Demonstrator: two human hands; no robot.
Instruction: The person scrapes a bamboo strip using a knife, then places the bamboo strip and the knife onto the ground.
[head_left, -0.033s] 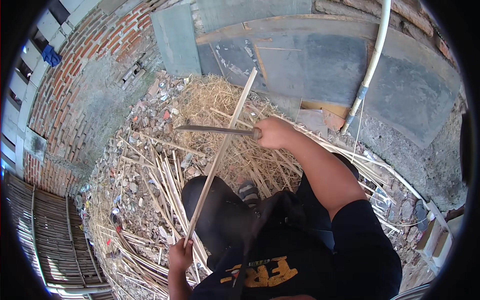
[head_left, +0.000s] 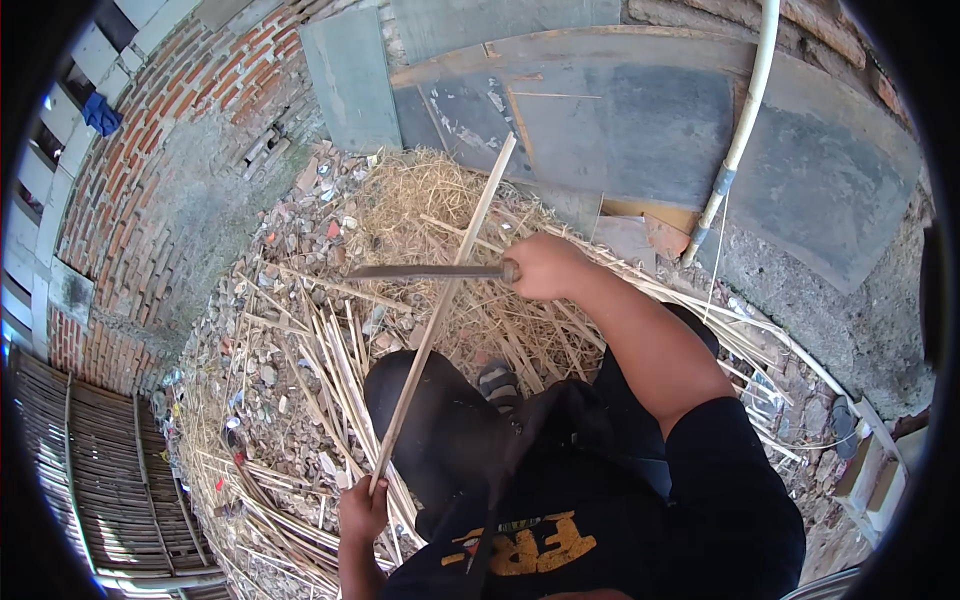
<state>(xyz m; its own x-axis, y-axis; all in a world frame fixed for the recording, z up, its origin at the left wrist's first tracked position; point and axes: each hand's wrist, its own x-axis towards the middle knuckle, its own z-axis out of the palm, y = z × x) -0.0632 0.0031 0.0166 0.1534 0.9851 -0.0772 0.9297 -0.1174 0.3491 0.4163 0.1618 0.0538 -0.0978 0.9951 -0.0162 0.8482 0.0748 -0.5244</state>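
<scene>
My left hand (head_left: 362,509) is closed around the lower end of a long, pale bamboo strip (head_left: 423,350). The strip slants up and away to the right, passing over my left knee. In my right hand (head_left: 545,267) is the handle of a machete (head_left: 425,271), its long brown blade pointing left. The blade crosses the strip above its middle; whether it touches the wood or cuts into it I cannot tell. Below the crossing lies a heap of straw-like shavings (head_left: 430,195) on the ground.
Many split bamboo strips (head_left: 335,345) lie on the rubble at my left, others (head_left: 745,345) at my right. A brick wall (head_left: 170,190) stands left, grey boards (head_left: 640,130) lean ahead, and a white pipe (head_left: 750,105) rises right. A bamboo slat panel (head_left: 100,470) is at lower left.
The machete blade has shifted slightly toward me along the strip and now shows more of its flat side. My left hand and the strip have barely moved.
</scene>
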